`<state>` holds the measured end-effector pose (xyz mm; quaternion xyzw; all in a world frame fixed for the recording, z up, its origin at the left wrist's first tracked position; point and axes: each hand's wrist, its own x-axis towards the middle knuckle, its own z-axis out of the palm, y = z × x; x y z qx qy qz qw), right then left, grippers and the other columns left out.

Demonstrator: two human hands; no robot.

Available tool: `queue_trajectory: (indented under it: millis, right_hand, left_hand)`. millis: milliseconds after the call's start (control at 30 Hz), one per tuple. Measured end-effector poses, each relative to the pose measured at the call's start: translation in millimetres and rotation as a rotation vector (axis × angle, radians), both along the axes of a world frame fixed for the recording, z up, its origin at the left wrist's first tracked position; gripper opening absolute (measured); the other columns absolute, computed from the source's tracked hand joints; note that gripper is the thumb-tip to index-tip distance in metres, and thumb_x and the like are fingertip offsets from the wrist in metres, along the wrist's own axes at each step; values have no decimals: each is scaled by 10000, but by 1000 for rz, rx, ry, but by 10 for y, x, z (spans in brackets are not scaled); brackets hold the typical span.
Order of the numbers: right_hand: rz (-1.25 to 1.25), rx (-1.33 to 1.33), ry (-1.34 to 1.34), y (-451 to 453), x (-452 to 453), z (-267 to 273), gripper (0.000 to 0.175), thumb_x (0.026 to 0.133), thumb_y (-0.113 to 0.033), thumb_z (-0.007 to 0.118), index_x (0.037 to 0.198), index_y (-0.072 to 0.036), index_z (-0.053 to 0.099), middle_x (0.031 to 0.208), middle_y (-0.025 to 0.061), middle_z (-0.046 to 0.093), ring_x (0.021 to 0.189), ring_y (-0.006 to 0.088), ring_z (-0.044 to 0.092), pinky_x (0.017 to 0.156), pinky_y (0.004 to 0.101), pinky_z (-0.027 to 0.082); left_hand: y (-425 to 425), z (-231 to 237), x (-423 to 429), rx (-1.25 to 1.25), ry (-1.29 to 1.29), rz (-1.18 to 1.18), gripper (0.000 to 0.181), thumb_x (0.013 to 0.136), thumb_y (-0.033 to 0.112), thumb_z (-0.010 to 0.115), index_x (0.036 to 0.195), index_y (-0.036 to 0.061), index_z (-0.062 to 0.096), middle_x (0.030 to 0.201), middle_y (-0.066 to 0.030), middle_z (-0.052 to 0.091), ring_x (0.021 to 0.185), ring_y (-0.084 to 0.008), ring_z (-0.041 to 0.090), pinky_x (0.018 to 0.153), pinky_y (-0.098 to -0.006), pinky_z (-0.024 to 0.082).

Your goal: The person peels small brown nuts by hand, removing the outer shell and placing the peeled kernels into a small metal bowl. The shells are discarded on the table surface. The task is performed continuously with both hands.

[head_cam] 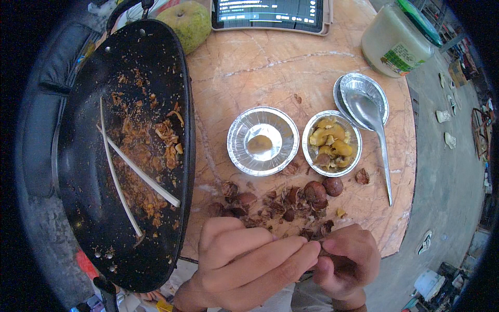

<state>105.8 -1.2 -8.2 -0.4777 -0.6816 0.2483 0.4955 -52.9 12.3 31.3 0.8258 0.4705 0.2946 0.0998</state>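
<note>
My left hand (253, 261) and my right hand (349, 261) meet at the near edge of the table, their fingertips pinched together. Something small and dark seems to sit between them, mostly hidden by the fingers. Just beyond lie brown round nuts, like chestnuts (315, 192), among broken brown shells (273, 206). One foil cup (237, 156) holds a single pale brown piece (260, 144). Beside it, another foil cup (306, 156) is filled with yellow peeled pieces (331, 136). A metal spoon (381, 132) rests in stacked foil cups (384, 93) at the right.
A black wok (85, 163) with food scraps and two pale sticks (144, 171) takes up the left. Behind stand a green-yellow fruit (187, 27), a tablet (269, 15) and a glass jar with a green lid (397, 43). Shoes (424, 241) lie on the floor at right.
</note>
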Motion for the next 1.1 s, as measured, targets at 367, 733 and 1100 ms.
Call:
queue_trajectory:
  millis: [367,733,1100]
  right_hand:
    - [23,5,-12,3,-1,20,228,705,-176,664,785,-10,529,675,99,549,570,196,518,518,277,416]
    - [37,-65,68,-9,0,14,250,711,-218,663,748,-5,540,684,94,537,570,193,509,516,283,406]
    - [39,-73,87,3,15,12,231,708,-184,654,762,7,537,695,89,532,573,188,509,520,278,400]
  left_hand:
    - [-23,-24,14,48,7,29,281,522,189,728,797,212,680,813,135,597,697,-93,442,605,-244,343]
    - [-32,-44,-13,3,-1,15,198,596,248,722,777,203,658,802,118,589,708,-110,451,601,-263,350]
    - [-46,-47,19,-3,-27,56,223,554,223,742,754,203,645,774,118,583,709,-124,454,585,-268,350]
